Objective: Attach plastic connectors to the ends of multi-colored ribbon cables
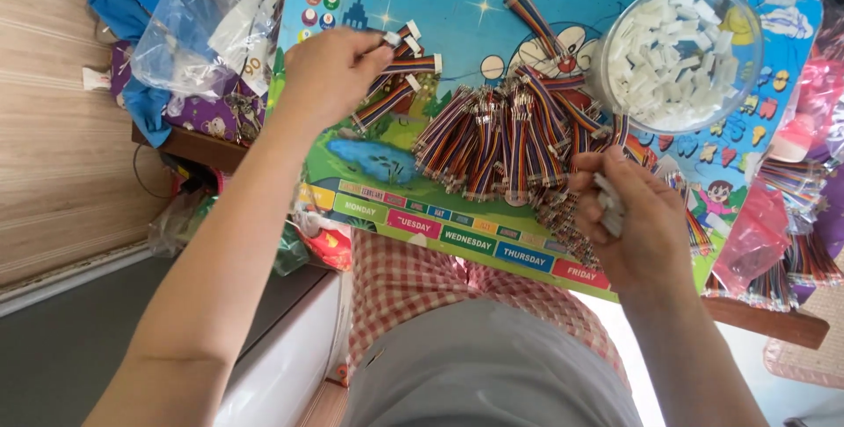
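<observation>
I am holding my left hand [330,71] over the upper left part of the colourful cartoon board [457,5], fingers curled and pressed together at the tips, pinching a small white connector [392,38] on the end of a striped ribbon cable. Just beside that grip, on the side toward my other hand, a small group of finished cables with white plugs [404,75] is lying on the board, touching my fingertips or nearly so.

I am keeping my right hand [629,216] low over the near edge of the board, fingers closed around a handful of white connectors [608,203]; how many I cannot tell. The thumb is pressing them against the curled fingers.

Between my two hands a large heap of multicoloured ribbon cables [501,141] is spreading across the board, its bare metal ends pointing toward me. Beyond my right hand, a clear round bowl [743,18] is sitting on the board, filled with loose white connectors. Further out past the right hand, more cable bundles in pink bags [774,242] are lying at the table's edge. Beyond my left hand, a clear plastic bag [189,27] is resting on blue cloth, off the board.
</observation>
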